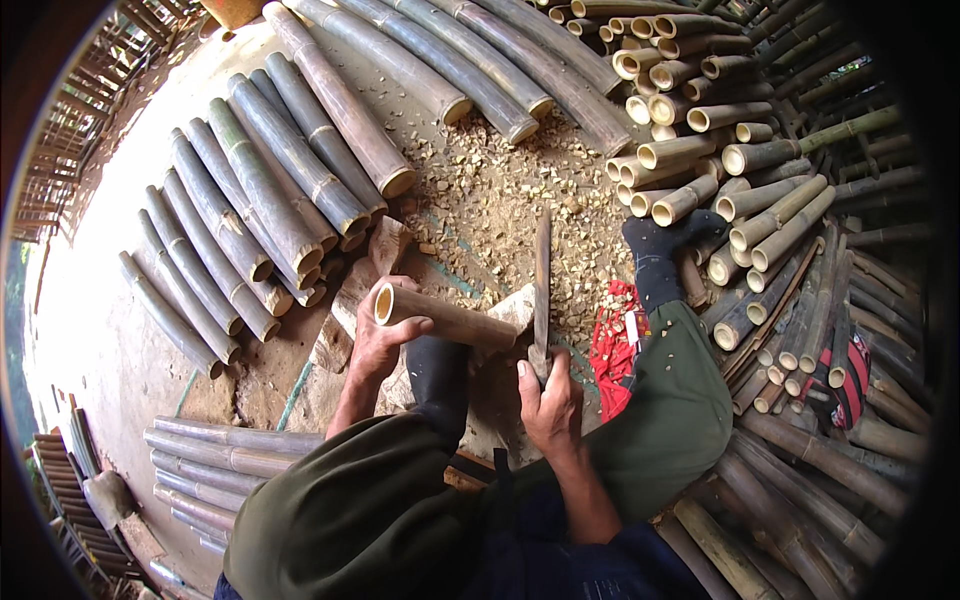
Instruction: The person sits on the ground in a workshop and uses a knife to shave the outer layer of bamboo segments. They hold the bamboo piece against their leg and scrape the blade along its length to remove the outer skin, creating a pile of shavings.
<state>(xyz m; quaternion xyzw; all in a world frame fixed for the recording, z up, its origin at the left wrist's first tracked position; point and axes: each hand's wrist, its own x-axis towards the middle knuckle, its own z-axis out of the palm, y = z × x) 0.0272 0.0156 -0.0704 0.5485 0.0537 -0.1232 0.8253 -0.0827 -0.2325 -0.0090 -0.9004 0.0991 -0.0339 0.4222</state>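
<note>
My left hand [376, 335] is wrapped round the near end of a short bamboo piece [455, 321], its hollow mouth facing up and left. The far end of that piece lies against a pale wooden block [518, 303]. In my right hand [552, 398] is the handle of a long machete [543, 285], its blade upright and pointing away from me. A narrow gap separates the blade from the bamboo's right end. Pale wood chips [500, 200] cover the ground beyond both hands.
Long bamboo poles [285, 165] lie in rows at the far left and far middle. Cut bamboo pieces [690, 150] are stacked at the right, with more poles [800, 490] below. Several poles [225, 460] lie at left. A red cloth or bag [614, 350] sits beside my right leg.
</note>
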